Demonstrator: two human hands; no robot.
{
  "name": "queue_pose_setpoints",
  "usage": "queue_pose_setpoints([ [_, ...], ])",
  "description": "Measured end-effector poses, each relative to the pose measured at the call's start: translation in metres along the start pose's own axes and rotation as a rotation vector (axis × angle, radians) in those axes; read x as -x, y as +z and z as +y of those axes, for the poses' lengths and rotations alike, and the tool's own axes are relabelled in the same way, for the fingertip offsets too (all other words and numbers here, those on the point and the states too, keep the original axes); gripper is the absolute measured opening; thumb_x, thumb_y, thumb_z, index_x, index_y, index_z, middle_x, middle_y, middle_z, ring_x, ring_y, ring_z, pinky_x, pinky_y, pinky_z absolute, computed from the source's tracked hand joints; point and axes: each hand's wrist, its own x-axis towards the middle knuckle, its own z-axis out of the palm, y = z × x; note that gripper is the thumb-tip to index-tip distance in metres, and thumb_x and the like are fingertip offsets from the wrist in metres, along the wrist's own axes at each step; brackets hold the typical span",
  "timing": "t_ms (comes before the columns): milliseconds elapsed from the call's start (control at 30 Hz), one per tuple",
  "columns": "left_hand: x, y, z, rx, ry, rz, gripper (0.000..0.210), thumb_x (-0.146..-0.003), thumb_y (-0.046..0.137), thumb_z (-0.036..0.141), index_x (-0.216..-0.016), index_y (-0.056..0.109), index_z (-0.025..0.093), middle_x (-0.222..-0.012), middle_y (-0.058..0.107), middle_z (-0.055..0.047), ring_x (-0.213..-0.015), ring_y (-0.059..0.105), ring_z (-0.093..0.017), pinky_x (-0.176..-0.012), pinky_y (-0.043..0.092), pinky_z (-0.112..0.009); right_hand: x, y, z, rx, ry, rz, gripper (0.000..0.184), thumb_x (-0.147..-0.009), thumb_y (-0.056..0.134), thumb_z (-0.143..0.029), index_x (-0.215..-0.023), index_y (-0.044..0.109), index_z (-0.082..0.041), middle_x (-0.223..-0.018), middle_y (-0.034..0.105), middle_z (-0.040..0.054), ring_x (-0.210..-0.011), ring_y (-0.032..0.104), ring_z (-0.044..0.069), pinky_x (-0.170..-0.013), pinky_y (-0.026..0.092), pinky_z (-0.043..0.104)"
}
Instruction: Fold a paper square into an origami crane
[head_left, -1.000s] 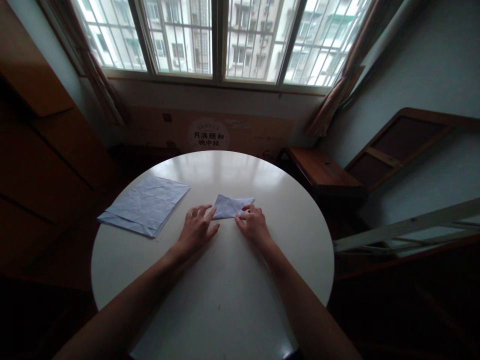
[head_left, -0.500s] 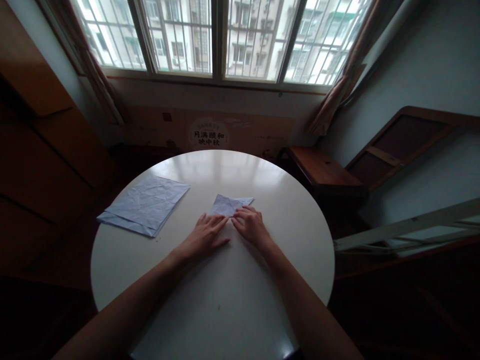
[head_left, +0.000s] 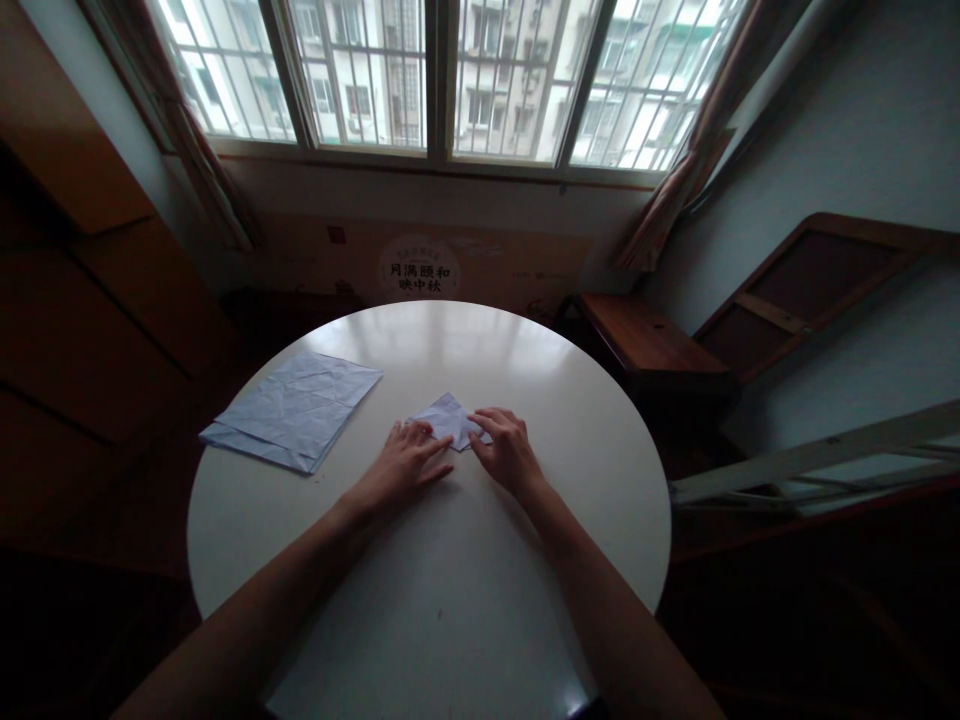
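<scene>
A small piece of folded pale blue paper [head_left: 448, 412] lies on the white round table, its pointed top facing away from me. My left hand [head_left: 405, 452] rests at its left side, fingers stretched out and touching the near left edge, thumb apart on the tabletop. At the right side, my right hand [head_left: 504, 446] has its thumb and fingers curled round the paper's right corner, which is partly hidden beneath them. Both wrists reach in low over the table.
Larger creased sheets of pale blue paper [head_left: 296, 410] lie stacked at the table's left, overhanging its edge. Beyond the round table [head_left: 450, 560] stand a wooden bench [head_left: 649, 335] at the right and a barred window [head_left: 390, 80] at the back.
The folded paper has turned between my hands, and a point now shows at its top and another at its bottom. My right fingers have shifted slightly over its right corner.
</scene>
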Motion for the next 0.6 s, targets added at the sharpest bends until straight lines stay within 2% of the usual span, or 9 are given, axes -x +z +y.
queue_pose_setpoints([
  [100,0.000,0.001,-0.001,0.022,0.019,0.002,0.046,-0.088,0.050,0.049,-0.131,0.052,0.032,-0.123,0.049,-0.010,-0.117,0.046,-0.026,-0.108,0.026,-0.054,-0.002,-0.003,0.003,0.072,0.116,-0.028,0.032,-0.085,0.056,-0.027,-0.115,0.064,-0.020,-0.114,0.066,0.0097,-0.108,0.055,0.024,-0.091,0.038,0.036],
  [200,0.000,-0.002,0.001,0.004,-0.012,0.024,0.041,-0.089,0.050,0.048,-0.127,0.056,0.032,-0.126,0.051,-0.010,-0.119,0.048,-0.027,-0.106,0.028,-0.055,-0.003,-0.007,0.002,0.074,0.175,-0.084,0.028,-0.086,0.054,-0.027,-0.109,0.068,-0.020,-0.099,0.071,0.0084,-0.095,0.062,0.021,-0.086,0.040,0.033],
  [300,-0.001,-0.006,0.003,-0.020,-0.061,0.061,0.035,-0.090,0.048,0.046,-0.119,0.062,0.033,-0.128,0.054,-0.008,-0.121,0.048,-0.027,-0.106,0.028,-0.055,-0.003,-0.009,-0.003,0.021,0.174,-0.092,0.025,-0.087,0.053,-0.029,-0.100,0.072,-0.020,-0.083,0.073,0.0060,-0.078,0.065,0.018,-0.079,0.041,0.028],
  [367,-0.001,-0.008,0.004,-0.015,-0.084,0.085,0.031,-0.091,0.048,0.045,-0.112,0.066,0.032,-0.127,0.057,-0.007,-0.120,0.049,-0.027,-0.106,0.030,-0.054,-0.002,-0.009,-0.006,-0.037,0.131,-0.119,0.025,-0.086,0.053,-0.031,-0.094,0.074,-0.019,-0.072,0.072,0.0043,-0.066,0.063,0.015,-0.070,0.041,0.025],
  [467,-0.002,-0.009,0.002,0.019,-0.105,0.118,0.027,-0.091,0.050,0.040,-0.105,0.069,0.028,-0.121,0.061,-0.007,-0.114,0.052,-0.025,-0.101,0.037,-0.047,0.000,-0.006,-0.011,-0.173,-0.008,-0.235,0.027,-0.087,0.052,-0.031,-0.082,0.075,-0.018,-0.062,0.068,0.0015,-0.055,0.057,0.011,-0.060,0.039,0.022],
  [533,-0.002,-0.008,0.000,0.050,-0.112,0.142,0.024,-0.090,0.053,0.036,-0.103,0.070,0.028,-0.116,0.063,-0.007,-0.108,0.055,-0.023,-0.098,0.042,-0.044,0.001,-0.005,-0.012,-0.249,-0.096,-0.283,0.026,-0.087,0.053,-0.030,-0.082,0.075,-0.019,-0.062,0.067,0.0006,-0.055,0.056,0.010,-0.061,0.040,0.021],
  [600,-0.003,-0.006,-0.003,0.088,-0.101,0.148,0.022,-0.089,0.055,0.032,-0.102,0.071,0.027,-0.113,0.063,-0.007,-0.105,0.057,-0.022,-0.095,0.044,-0.042,0.001,-0.004,-0.011,-0.283,-0.146,-0.257,0.022,-0.086,0.055,-0.028,-0.092,0.074,-0.020,-0.068,0.067,0.0012,-0.062,0.058,0.012,-0.067,0.042,0.022],
])
